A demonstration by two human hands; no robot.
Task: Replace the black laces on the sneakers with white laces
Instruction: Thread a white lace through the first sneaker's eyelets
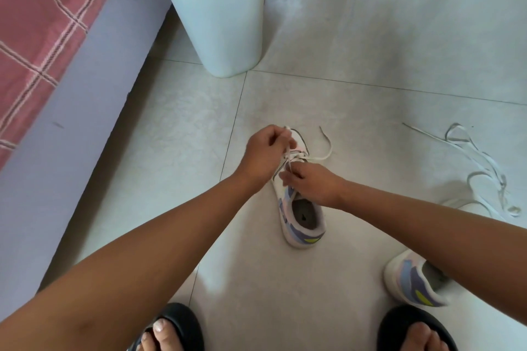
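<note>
A white sneaker (301, 216) with blue, pink and yellow side panels lies on the floor tiles, toe pointing away from me. A white lace (325, 151) is threaded through its front eyelets, one end trailing to the right. My left hand (263, 154) pinches a lace end above the toe. My right hand (312, 182) pinches the lace over the tongue. The second sneaker (413, 282) sits at lower right, partly behind my right forearm. Another loose white lace (482, 168) lies tangled on the floor at right.
A white bin (219, 23) with a blue liner stands ahead, dark items inside. A bed (42, 37) with a pink checked cover runs along the left. My feet in black slippers (176, 328) are at the bottom edge.
</note>
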